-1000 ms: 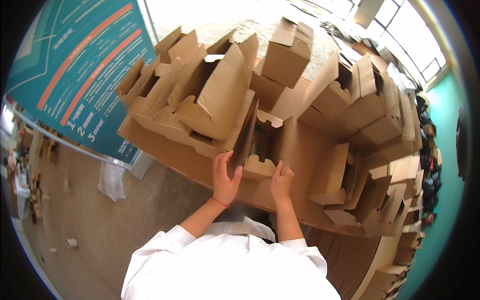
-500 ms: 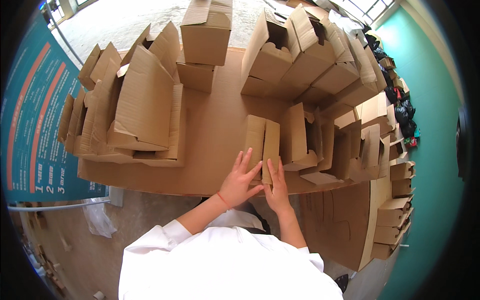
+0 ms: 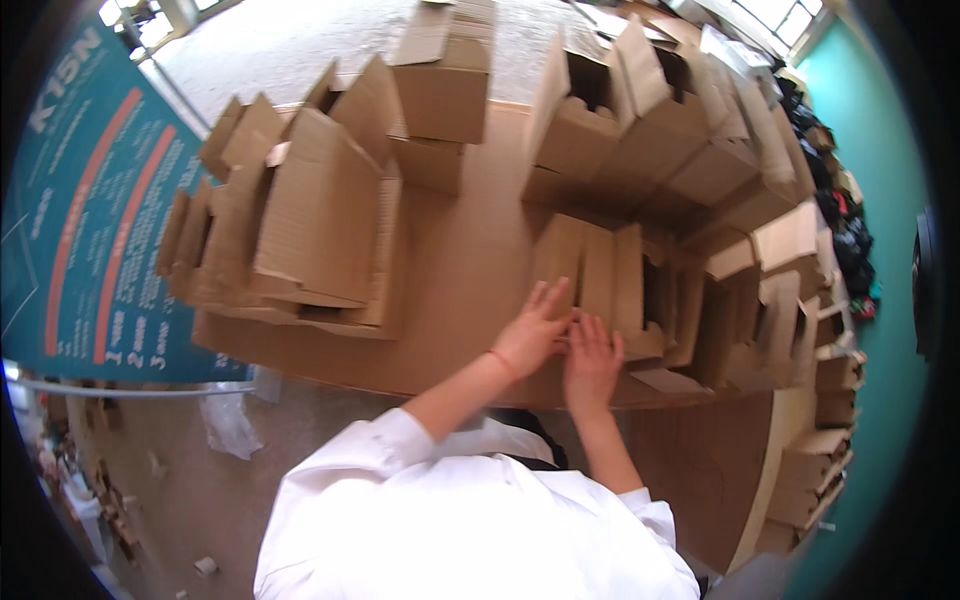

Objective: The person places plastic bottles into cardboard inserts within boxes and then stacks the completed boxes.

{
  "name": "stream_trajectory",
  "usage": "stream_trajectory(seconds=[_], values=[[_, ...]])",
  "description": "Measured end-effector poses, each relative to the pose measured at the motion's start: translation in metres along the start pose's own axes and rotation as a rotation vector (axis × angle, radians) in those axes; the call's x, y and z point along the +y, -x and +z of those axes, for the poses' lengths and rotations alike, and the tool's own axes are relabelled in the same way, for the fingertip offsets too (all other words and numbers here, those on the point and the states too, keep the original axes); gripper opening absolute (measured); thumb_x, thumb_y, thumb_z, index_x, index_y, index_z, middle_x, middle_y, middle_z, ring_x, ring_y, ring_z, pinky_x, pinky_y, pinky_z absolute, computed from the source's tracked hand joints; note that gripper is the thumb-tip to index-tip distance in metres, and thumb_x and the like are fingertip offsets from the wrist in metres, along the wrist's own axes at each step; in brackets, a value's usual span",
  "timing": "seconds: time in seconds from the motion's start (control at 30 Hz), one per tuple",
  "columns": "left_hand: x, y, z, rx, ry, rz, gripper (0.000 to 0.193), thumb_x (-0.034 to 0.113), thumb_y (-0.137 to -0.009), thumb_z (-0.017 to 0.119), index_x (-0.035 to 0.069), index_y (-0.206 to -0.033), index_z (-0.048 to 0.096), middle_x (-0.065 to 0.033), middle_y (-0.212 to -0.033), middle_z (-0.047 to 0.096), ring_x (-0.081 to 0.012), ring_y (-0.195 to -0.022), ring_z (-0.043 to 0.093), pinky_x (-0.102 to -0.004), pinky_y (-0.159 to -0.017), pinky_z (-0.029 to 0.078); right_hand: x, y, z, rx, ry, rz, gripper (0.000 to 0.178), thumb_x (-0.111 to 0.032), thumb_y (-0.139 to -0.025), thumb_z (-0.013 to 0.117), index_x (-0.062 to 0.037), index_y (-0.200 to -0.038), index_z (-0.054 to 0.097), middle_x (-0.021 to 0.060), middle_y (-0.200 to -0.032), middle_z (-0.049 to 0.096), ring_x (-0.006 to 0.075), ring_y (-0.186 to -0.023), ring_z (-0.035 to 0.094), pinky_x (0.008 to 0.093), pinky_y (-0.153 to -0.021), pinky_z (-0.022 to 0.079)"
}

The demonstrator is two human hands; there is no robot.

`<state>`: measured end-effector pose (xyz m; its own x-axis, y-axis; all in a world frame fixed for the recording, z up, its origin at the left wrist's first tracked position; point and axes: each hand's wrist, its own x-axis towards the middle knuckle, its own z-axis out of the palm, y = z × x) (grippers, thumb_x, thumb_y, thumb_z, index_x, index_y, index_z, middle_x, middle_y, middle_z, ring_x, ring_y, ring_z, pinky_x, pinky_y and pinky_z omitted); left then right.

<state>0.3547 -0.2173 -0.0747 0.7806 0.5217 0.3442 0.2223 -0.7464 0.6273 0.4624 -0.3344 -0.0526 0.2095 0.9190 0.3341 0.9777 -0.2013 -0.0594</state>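
Observation:
A closed cardboard box (image 3: 597,265) with a seam along its top lies on the brown tabletop (image 3: 450,290), at the left end of a row of open boxes (image 3: 690,305). My left hand (image 3: 536,328) touches its near left part, fingers stretched out and somewhat apart. Beside it, my right hand (image 3: 592,362) rests on the near end of the same box with its fingers extended. Neither hand is wrapped around anything. The hands partly cover the near end of the box, and slight blur softens the fingers.
A cluster of open cardboard boxes (image 3: 310,220) stands on the left of the table. Stacked boxes (image 3: 440,90) rise at the back, with more (image 3: 640,130) at back right. A teal banner (image 3: 100,230) stands left; a green wall (image 3: 890,150) is at right.
The view has swung, so the scene sits farther right in the picture. The closed box has slid away from me along the neighbouring row, with both hands still on it.

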Motion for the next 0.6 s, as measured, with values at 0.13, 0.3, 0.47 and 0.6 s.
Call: stream_trajectory(seconds=[0.13, 0.3, 0.47, 0.6], values=[[0.005, -0.015, 0.004, -0.123, 0.011, -0.137, 0.061, 0.017, -0.074, 0.074, 0.012, -0.131, 0.053, -0.0136, -0.155, 0.018, -0.0438, -0.136, 0.028, -0.0463, -0.107, 0.038, 0.019, -0.010, 0.009, -0.007, -0.192, 0.039, 0.037, -0.006, -0.085, 0.055, -0.0036, -0.122, 0.056, 0.0131, -0.131, 0.054, 0.0274, -0.129, 0.045, 0.0481, -0.109, 0.028], [0.037, 0.009, -0.050, 0.189, 0.012, -0.143, 0.069, 0.016, -0.076, 0.073, 0.009, -0.138, 0.042, -0.0153, -0.149, 0.030, -0.0394, -0.130, 0.038, -0.0451, -0.103, 0.040, 0.021, -0.004, 0.005, 0.072, -0.240, -0.046, 0.041, -0.004, -0.084, 0.057, -0.0023, -0.125, 0.054, 0.0140, -0.130, 0.054, 0.0292, -0.128, 0.045, 0.0468, -0.110, 0.028], [0.046, 0.089, -0.198, 0.928, -0.041, -0.224, 0.053, 0.013, -0.083, 0.063, 0.003, -0.131, 0.043, -0.0141, -0.127, 0.048, -0.0254, -0.109, 0.050, -0.0401, -0.097, 0.039, -0.038, -0.022, -0.029, 0.268, -0.395, -0.055, 0.051, -0.012, -0.083, 0.063, -0.0038, -0.131, 0.048, 0.0143, -0.136, 0.049, 0.0335, -0.132, 0.039, 0.0448, -0.111, 0.027], [-0.001, 0.125, -0.275, 1.259, -0.149, -0.410, 0.065, 0.019, -0.089, 0.062, 0.000, -0.142, 0.030, -0.0152, -0.125, 0.049, -0.0214, -0.105, 0.050, -0.0354, -0.095, 0.040, -0.140, -0.074, -0.051, 0.180, -0.806, -0.236, 0.060, -0.017, -0.082, 0.068, -0.0034, -0.135, 0.043, 0.0160, -0.139, 0.044, 0.0337, -0.136, 0.032, 0.0443, -0.111, 0.028]])
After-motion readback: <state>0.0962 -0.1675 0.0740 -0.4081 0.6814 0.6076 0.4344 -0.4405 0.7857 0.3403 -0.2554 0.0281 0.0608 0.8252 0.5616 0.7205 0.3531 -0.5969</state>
